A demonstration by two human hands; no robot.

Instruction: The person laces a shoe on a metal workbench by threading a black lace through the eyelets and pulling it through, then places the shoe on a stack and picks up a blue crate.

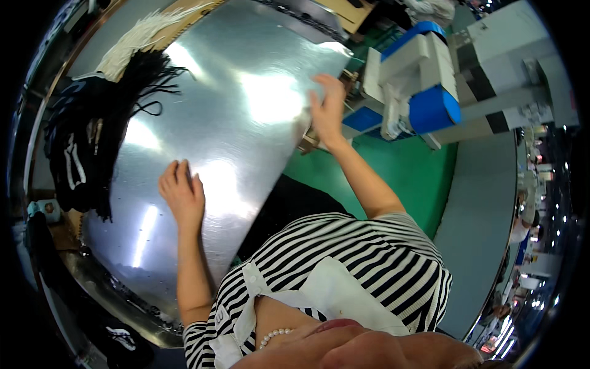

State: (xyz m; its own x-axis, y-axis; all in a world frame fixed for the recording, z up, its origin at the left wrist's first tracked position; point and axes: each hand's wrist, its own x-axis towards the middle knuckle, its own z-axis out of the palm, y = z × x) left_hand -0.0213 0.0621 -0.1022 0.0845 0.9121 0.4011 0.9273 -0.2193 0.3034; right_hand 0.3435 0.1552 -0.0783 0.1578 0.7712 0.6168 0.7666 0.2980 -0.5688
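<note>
My left hand [182,192] rests on or just above the shiny metal tabletop [209,123], its fingers loosely bent and a little apart, with nothing to be seen in them. Over by the table's right edge, my right hand [327,114] has its thumb and fingers spread and holds nothing visible; its fingertips are slightly blurred. A heap of black cloth pieces with loose black cords [144,77] lies along the left side of the table, apart from both hands. Behind it is a bundle of white cords [129,49].
A white and blue machine [409,86] stands close beyond my right hand. Green floor [375,178] shows below it. Brown cardboard [184,24] lies under the white cords. More black cloth [123,338] hangs at the lower left. People work in the far right background.
</note>
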